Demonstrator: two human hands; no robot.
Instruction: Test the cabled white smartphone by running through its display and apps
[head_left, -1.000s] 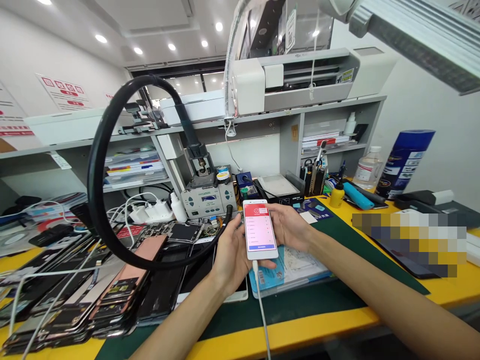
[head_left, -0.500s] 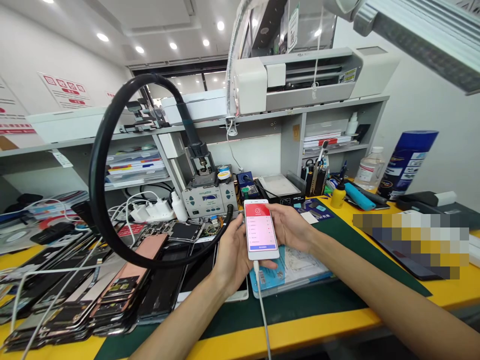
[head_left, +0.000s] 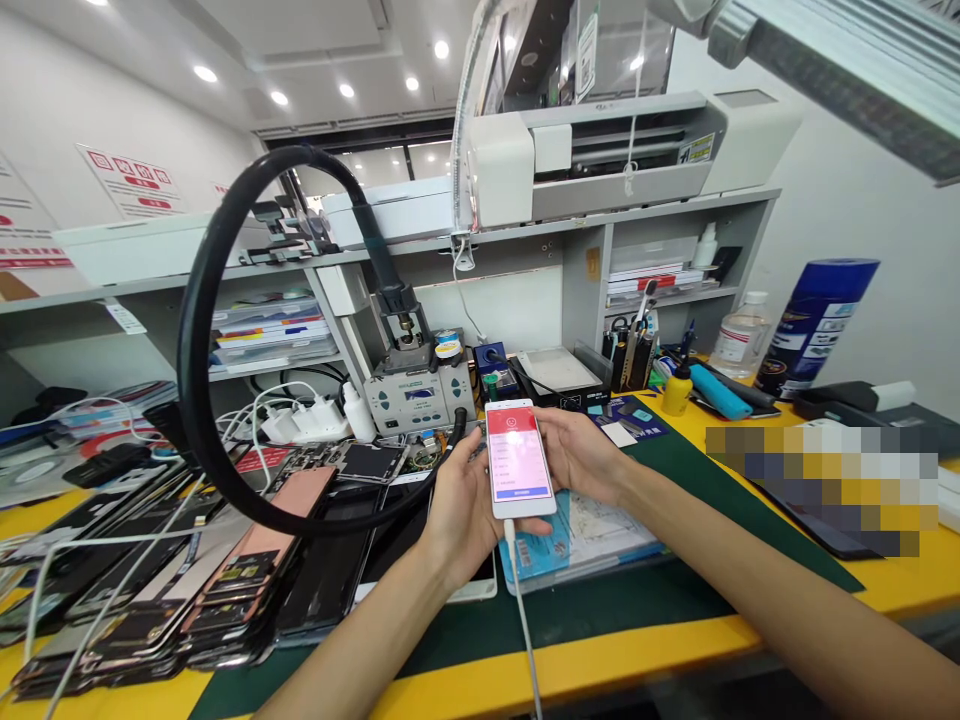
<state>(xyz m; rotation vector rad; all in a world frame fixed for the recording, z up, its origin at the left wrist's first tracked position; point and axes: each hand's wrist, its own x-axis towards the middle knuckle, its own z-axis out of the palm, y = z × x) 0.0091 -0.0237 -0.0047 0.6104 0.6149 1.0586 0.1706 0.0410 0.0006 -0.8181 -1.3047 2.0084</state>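
A white smartphone (head_left: 520, 458) is held upright between my two hands, its lit screen showing a red band on top, a list and a blue bar at the bottom. My left hand (head_left: 459, 510) grips its left edge, with the thumb alongside. On the other side, my right hand (head_left: 576, 452) closes on the right edge, and some fingers pass behind the phone. A white cable (head_left: 523, 610) is plugged into the phone's lower end and runs down past the bench edge. Beneath the hands lies a blue-and-white packet (head_left: 600, 540) on a dark green mat (head_left: 720, 560).
Stacked phone parts (head_left: 255, 560) cover the left side. A thick black hose (head_left: 196, 370) loops from the grey soldering station (head_left: 420, 398). Rightward stand a yellow bottle (head_left: 676, 390), a clear jug (head_left: 739, 340) and a blue spray can (head_left: 814, 330). A lamp (head_left: 847, 85) overhangs the bench.
The phone has shifted very slightly left and its tilt has changed a little, with more glare on the screen. Both hands keep their hold.
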